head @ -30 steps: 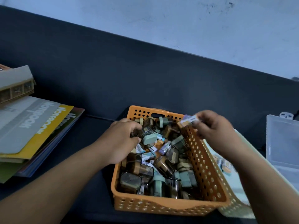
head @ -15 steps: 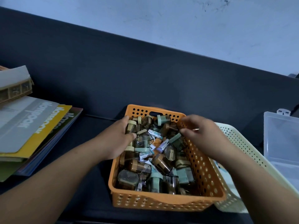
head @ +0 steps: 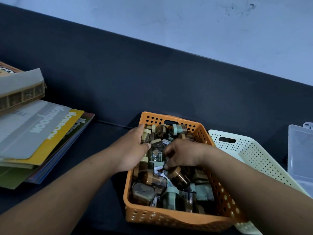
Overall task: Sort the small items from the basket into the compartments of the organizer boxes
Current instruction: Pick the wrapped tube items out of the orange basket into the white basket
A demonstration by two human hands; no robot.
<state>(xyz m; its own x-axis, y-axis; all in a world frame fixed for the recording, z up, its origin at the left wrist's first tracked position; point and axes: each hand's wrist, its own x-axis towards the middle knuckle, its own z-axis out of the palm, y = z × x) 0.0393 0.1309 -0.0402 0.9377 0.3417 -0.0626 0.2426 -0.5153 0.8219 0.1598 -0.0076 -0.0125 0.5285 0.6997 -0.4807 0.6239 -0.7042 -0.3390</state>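
Right hand (head: pixel 184 155) amid brown jars (head: pixel 179 180), orange basket (head: pixel 169 219)

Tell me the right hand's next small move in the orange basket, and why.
Probably pinch one small packet and lift it clear: the fingers of the right hand curl down onto the loose pieces mid orange basket, and the clear organizer box waits to the right.

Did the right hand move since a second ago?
Yes. Against the orange basket, the right hand moved left, from over the right rim into the middle, now dipping among the small items.
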